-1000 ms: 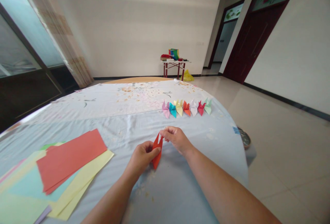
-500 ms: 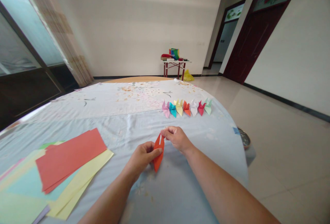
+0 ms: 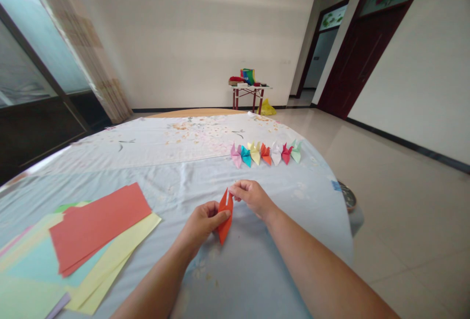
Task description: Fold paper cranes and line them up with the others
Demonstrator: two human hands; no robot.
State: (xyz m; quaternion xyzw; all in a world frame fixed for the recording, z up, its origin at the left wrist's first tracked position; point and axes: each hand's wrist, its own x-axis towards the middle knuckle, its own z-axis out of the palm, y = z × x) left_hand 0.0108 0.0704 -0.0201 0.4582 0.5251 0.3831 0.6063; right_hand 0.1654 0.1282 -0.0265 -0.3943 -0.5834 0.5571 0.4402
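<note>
I hold a narrow folded piece of orange-red paper (image 3: pixel 224 218) upright over the table, its lower tip pointing down. My left hand (image 3: pixel 203 222) pinches its middle between thumb and fingers. My right hand (image 3: pixel 252 197) pinches one of the two thin points at its top, which are slightly apart. A row of several small folded paper figures (image 3: pixel 266 153) in pink, blue, yellow, orange, white, red and green stands on the cloth beyond my hands.
A pale blue cloth (image 3: pixel 176 172) covers the round table. A loose stack of coloured paper sheets (image 3: pixel 77 240), red on top, lies at the near left. The table edge drops to a tiled floor on the right. A small side table (image 3: pixel 250 92) stands by the far wall.
My right hand has drawn one top point of the orange-red paper slightly away from the other. Both hands have stayed in place.
</note>
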